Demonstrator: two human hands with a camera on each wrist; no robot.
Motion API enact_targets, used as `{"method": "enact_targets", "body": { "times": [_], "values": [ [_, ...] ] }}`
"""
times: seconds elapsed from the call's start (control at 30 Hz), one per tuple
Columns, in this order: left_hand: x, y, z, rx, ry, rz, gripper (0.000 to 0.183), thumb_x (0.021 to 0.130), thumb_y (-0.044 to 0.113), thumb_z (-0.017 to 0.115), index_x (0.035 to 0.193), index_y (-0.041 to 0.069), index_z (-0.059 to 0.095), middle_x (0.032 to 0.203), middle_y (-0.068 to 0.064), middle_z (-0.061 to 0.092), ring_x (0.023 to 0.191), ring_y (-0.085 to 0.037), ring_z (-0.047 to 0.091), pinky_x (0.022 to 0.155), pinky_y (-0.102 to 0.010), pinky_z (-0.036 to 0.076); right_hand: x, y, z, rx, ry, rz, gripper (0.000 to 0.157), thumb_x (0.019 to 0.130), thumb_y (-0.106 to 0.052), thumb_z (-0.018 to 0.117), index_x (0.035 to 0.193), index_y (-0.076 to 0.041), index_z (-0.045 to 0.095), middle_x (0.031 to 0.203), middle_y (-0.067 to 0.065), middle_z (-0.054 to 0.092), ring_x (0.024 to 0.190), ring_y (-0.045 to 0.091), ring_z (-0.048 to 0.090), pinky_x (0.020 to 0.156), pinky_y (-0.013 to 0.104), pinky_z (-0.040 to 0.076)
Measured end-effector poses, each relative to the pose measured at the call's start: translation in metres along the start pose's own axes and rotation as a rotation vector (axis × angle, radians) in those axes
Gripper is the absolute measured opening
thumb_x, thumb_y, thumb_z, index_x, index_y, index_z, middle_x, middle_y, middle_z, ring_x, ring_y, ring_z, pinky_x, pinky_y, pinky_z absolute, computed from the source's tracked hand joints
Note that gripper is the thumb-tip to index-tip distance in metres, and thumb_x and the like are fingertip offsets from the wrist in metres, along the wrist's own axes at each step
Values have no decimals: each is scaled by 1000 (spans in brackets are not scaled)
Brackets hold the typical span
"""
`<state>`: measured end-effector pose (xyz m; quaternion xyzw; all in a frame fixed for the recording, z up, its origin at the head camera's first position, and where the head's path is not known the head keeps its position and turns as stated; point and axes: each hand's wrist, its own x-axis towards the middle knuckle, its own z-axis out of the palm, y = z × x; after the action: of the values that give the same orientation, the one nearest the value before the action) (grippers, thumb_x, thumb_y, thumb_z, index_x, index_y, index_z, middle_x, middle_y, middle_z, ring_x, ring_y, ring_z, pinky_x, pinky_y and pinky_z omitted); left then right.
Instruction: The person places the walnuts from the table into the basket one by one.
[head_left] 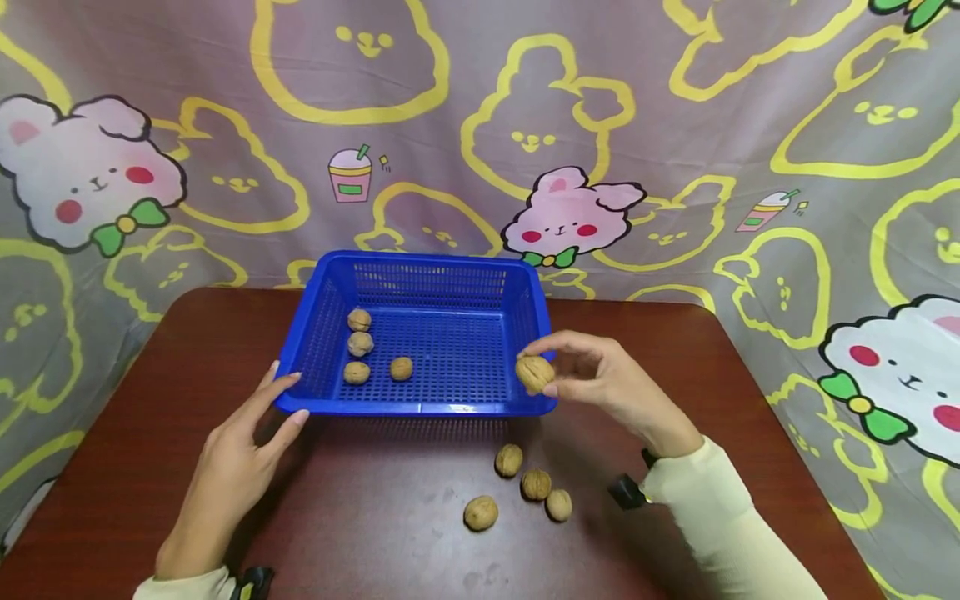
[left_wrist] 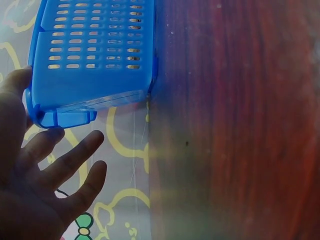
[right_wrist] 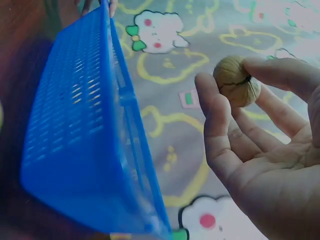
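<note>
My right hand point(head_left: 600, 379) pinches a walnut point(head_left: 535, 374) between thumb and fingertips at the right rim of a blue plastic basket point(head_left: 420, 409). The right wrist view shows this walnut point(right_wrist: 235, 82) held up beside the basket's wall point(right_wrist: 75, 115). My left hand point(head_left: 236, 467) holds the basket's front left corner, thumb at the front and index finger over the side rim. In the left wrist view, that hand's other fingers point(left_wrist: 75, 157) are spread away from the basket. Several walnuts lie inside, mostly toward the left, one of them a little apart point(head_left: 401, 368).
Several loose walnuts lie on the brown table point(head_left: 375, 517) in front of the basket, one point(head_left: 481, 512) left of a small cluster point(head_left: 536, 484). Behind the table hangs a cartoon-printed cloth point(head_left: 450, 150). A dark wrist strap piece point(head_left: 627, 492) hangs by the right sleeve.
</note>
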<state>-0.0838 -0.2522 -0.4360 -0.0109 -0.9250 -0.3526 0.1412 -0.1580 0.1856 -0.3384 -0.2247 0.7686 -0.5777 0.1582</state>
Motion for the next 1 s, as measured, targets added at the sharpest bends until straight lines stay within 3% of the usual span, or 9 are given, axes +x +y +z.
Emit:
{"method": "enact_targets", "body": {
  "times": [0.27,0.53,0.7,0.87,1.0],
  "values": [
    [-1,1,-1,1,10,7,52,103,34,69,153,29,55,169,-6,38,141,-52,50,101,-72,41,81,-16,10,96,-65,63,43,93,-1,72,135,-1,64,127,16,70,99,28,78,90,38,62],
    [-1,1,0,1,6,2,52,102,34,70,152,30,55,169,-3,38,140,-52,51,101,-71,42,144,-9,23,128,-103,97,44,94,-5,75,136,-1,64,135,13,65,100,32,78,91,44,59],
    [1,1,0,-9,2,-4,53,102,35,70,153,31,54,169,-4,37,141,-52,50,102,-72,42,174,4,37,140,-139,133,41,95,-5,72,135,-3,65,134,11,66,102,30,78,97,46,60],
    [1,1,-1,-4,1,-6,52,103,35,69,153,30,55,169,-5,37,141,-52,50,102,-74,41,196,15,51,116,-153,182,33,96,-1,70,129,-6,69,118,10,71,98,27,78,98,51,59],
    [1,0,-1,-4,0,-9,52,103,35,69,153,30,55,169,-5,38,141,-53,50,102,-73,41,210,28,62,103,-173,232,34,98,0,68,132,-2,67,107,7,73,91,24,77,104,60,54]
  ]
}}
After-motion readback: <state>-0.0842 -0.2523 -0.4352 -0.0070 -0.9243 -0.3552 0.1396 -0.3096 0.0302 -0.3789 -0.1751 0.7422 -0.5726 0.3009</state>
